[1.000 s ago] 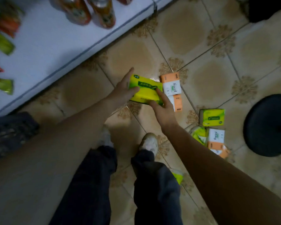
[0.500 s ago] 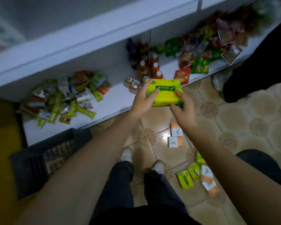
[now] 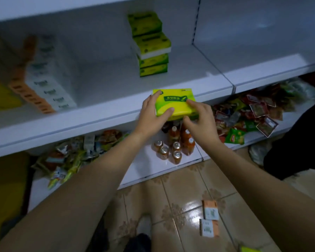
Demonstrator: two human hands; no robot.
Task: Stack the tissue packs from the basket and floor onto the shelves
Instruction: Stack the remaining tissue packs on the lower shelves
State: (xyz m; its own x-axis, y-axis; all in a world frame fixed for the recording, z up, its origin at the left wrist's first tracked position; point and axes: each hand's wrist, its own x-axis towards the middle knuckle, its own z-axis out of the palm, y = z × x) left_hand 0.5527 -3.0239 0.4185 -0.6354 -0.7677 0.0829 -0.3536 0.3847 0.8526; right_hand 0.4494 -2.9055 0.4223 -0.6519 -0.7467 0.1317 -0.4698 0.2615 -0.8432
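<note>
One head-worn view looks forward and steeply down from close in, facing the front edge of the white shelf [image 3: 98, 115]; tiled floor [image 3: 182, 186] fills its bottom edge.

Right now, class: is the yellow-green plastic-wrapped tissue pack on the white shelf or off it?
Off: left hand and right hand hold the tissue pack at the shelf's lip.
</note>
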